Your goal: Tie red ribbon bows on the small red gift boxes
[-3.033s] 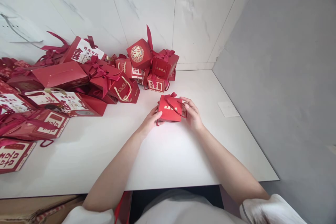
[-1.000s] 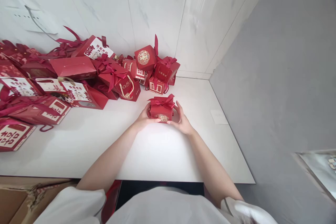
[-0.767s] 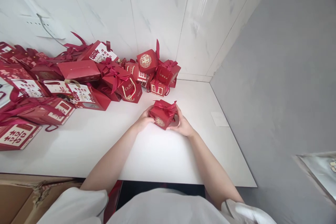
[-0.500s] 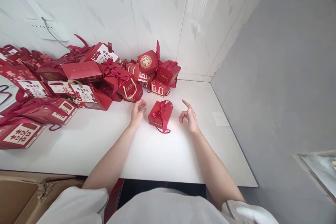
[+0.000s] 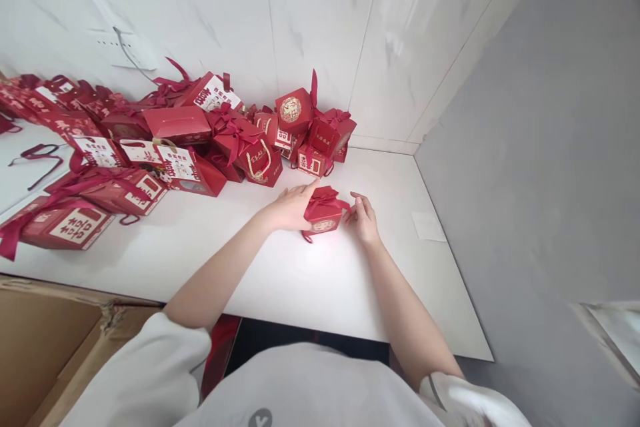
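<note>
A small red gift box (image 5: 323,219) with a gold round emblem stands on the white table in front of me. A dark red ribbon (image 5: 325,196) is tied in a bow on its top. My left hand (image 5: 293,208) holds the box from its left side, some fingers behind it. At the box's right, my right hand (image 5: 363,219) has its fingers curled together at the loose end of the ribbon. The fingertips partly hide that ribbon end. A thin red cord handle (image 5: 307,237) pokes out at the box's lower left.
Many red gift boxes (image 5: 177,125) are piled along the tiled wall, from the left to the middle. Two boxes (image 5: 75,223) lie nearer at left. A white paper slip (image 5: 429,226) lies on the right. An open cardboard carton (image 5: 50,340) is below the table edge.
The box has been turned, so its emblem side faces me. My left hand has come onto it, and my right hand has closed at the ribbon end.
</note>
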### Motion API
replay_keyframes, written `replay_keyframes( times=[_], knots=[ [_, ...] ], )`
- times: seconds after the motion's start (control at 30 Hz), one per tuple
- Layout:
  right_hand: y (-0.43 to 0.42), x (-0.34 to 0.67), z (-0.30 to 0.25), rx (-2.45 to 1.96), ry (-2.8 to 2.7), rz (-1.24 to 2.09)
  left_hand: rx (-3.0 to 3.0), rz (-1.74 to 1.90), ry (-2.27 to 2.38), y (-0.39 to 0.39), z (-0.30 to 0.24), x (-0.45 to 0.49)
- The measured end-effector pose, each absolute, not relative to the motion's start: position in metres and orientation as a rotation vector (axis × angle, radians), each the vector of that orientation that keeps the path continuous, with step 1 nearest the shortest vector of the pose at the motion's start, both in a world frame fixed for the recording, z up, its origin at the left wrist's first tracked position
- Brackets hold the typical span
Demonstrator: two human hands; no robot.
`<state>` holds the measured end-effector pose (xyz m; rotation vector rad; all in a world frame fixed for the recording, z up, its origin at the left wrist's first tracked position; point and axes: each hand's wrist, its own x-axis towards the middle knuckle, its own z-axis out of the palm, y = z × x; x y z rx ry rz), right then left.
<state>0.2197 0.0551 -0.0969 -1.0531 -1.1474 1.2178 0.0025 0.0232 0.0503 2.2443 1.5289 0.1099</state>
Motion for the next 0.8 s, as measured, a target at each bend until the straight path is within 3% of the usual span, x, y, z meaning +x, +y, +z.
replay_keyframes(
  times=[0.1, 0.2, 0.4, 0.57, 0.8],
  knots=[
    [0.051, 0.223, -0.095, -1.056, -1.138, 1.221, 2.241, -0.021, 1.423, 0.033, 0.063, -0.009],
    [0.050, 0.224, -0.094, -1.059, -1.142, 1.230, 2.157, 0.089, 1.452, 0.034, 0.067, -0.005],
    [0.050, 0.223, -0.095, -1.073, -1.143, 1.213, 2.171, 0.411, 1.775, 0.019, 0.032, 0.046],
    [0.052, 0.224, -0.100, -1.074, -1.141, 1.204, 2.027, 0.300, 1.922, 0.024, 0.018, 0.055],
    [0.054, 0.225, -0.105, -1.071, -1.106, 1.177, 1.944, 0.363, 1.687, 0.060, 0.061, -0.014]
  ],
)
